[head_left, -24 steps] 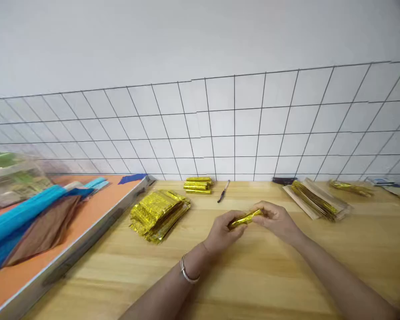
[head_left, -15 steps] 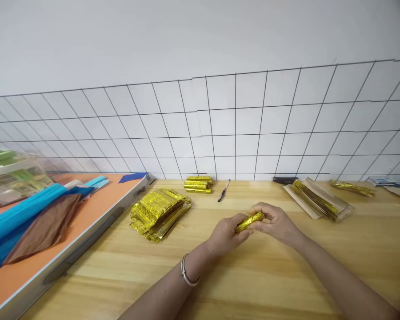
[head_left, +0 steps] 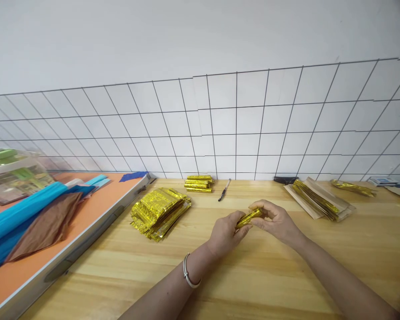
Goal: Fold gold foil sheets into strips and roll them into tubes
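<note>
A small roll of shiny gold foil (head_left: 249, 218) is held above the wooden table between both hands. My left hand (head_left: 226, 233) pinches its near left end, and a bangle circles that wrist. At the other end, the thumb and fingers of my right hand (head_left: 276, 218) close on the roll. To the left lies a stack of flat gold foil sheets (head_left: 158, 209). Several similar gold rolls (head_left: 199, 183) are piled at the back by the wall, with a pen (head_left: 224, 191) beside them.
Gold strips on brown paper (head_left: 315, 198) lie at the right, near a black object (head_left: 286, 180) and a crumpled gold piece (head_left: 353, 188). On the left, an orange-surfaced board (head_left: 96, 200) with a raised edge bears blue and brown sheets (head_left: 45, 226) and a clear box (head_left: 16, 173). A gridded wall (head_left: 220, 124) bounds the back.
The gold roll looks slightly slimmer and smoother between my fingers. Both hands stay in nearly the same place; the other things have not moved.
</note>
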Demonstrator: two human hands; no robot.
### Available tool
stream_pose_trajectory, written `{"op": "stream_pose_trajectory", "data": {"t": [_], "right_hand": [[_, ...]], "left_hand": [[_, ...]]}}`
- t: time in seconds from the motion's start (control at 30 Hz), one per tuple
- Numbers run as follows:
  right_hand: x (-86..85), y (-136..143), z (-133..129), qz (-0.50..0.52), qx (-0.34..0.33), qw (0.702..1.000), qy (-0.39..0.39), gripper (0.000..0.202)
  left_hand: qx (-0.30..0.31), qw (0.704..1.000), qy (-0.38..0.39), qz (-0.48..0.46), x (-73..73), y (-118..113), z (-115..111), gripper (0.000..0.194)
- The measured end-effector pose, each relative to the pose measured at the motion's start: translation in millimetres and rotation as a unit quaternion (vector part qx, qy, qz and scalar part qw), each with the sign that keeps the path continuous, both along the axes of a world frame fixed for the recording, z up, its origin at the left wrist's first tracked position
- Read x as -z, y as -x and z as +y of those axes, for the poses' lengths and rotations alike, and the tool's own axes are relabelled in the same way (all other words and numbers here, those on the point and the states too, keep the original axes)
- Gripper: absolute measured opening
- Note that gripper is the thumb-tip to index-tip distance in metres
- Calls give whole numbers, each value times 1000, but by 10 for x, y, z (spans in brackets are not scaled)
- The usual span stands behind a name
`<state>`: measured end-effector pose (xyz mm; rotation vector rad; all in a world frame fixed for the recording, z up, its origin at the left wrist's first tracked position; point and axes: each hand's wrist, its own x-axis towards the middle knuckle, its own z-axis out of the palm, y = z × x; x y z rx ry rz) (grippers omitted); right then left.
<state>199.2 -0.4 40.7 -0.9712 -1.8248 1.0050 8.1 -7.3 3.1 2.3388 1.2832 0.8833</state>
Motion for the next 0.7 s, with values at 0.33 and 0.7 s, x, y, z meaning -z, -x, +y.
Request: {"op": "stream_pose_trajectory", "data": {"t": [0.33, 0.7], "right_hand": [[36, 134, -53, 44, 33, 998, 4, 29], [85, 181, -45, 112, 13, 993, 47, 30]], "left_hand": [[-11, 997, -61, 44, -24, 71, -15, 32], [26, 998, -49, 22, -50, 69, -49, 33]]}}
